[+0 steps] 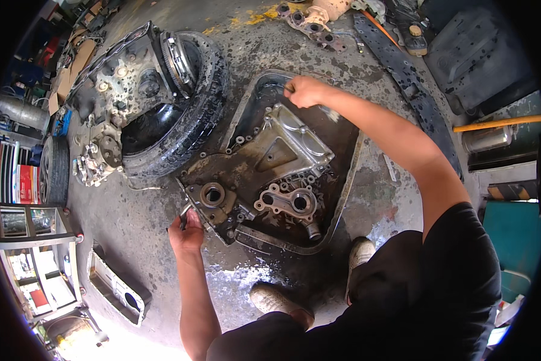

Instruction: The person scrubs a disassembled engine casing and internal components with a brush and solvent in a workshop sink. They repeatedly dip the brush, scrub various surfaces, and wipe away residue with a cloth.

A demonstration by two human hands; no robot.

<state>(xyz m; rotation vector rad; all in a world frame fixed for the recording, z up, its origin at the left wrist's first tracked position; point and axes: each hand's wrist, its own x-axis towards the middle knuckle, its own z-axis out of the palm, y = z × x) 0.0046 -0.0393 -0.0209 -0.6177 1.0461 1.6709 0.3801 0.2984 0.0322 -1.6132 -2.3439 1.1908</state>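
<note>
From my distant seat I am watching the left hand (188, 236) sitting at the near-left edge of a large metal cover (246, 165); its fingers are curling in at that edge, with a thin, bright strip showing beside them; whether they are pinching the cover or only touching it, I cannot tell. The right hand (306, 91) is hanging over the far side of a grey metal tray (257, 101); its fingers are bending inward, and I cannot tell whether they are pinching anything; a small pale thing is showing under that wrist, too blurred for me to name.

The cover is lying slantwise across the tray, its round-holed end resting just right of the left fingers and its ribbed end reaching to just below the right fingers; a smaller metal housing (284, 204) is lying in the tray, to the right of the left fingers; dark, wet grime is coating the tray floor around it.

Beyond the left fingers, a tyre (213, 78) is lying with a dirty engine block (126, 84) sitting on it; left of those fingers and nearer the body, a shallow metal pan (118, 293) is resting on the floor.
</note>
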